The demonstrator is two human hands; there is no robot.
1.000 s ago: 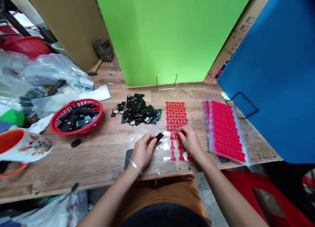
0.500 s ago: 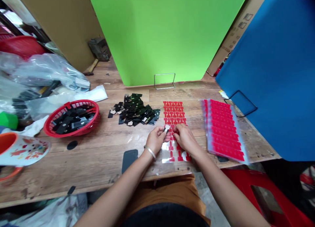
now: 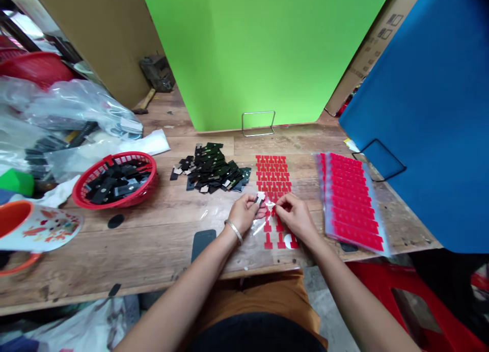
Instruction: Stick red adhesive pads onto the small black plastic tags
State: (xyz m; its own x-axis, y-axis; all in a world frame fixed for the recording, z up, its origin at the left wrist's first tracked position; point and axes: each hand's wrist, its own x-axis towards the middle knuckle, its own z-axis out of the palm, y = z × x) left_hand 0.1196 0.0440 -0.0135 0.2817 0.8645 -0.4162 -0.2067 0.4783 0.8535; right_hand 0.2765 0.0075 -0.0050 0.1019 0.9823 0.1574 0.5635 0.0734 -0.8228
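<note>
My left hand (image 3: 244, 212) is closed on a small flat black piece (image 3: 260, 198) with a pale T-shaped end, held between thumb and fingers. Beneath both hands lies a clear sheet (image 3: 252, 250) with rows of red T-shaped stickers (image 3: 273, 168). My right hand (image 3: 295, 217) is closed in a pinch at a red sticker in the middle of the sheet, and the clear film glints and bulges beside its fingertips. The pinched edge is partly hidden. Just left of the sheet's far half is a loose pile of black pieces (image 3: 214, 168).
A red basket (image 3: 150, 186) of black pieces and a printed mug (image 3: 53, 229) stand to the left, near plastic bags (image 3: 76, 105). Stacked red sticker sheets (image 3: 353, 204) lie at right. Green (image 3: 263, 51) and blue (image 3: 424, 117) boards with wire handles stand behind.
My right hand has drawn slightly back and to the right, and the clear film now bulges between the hands. My left hand still holds the black piece. The view has shifted slightly.
</note>
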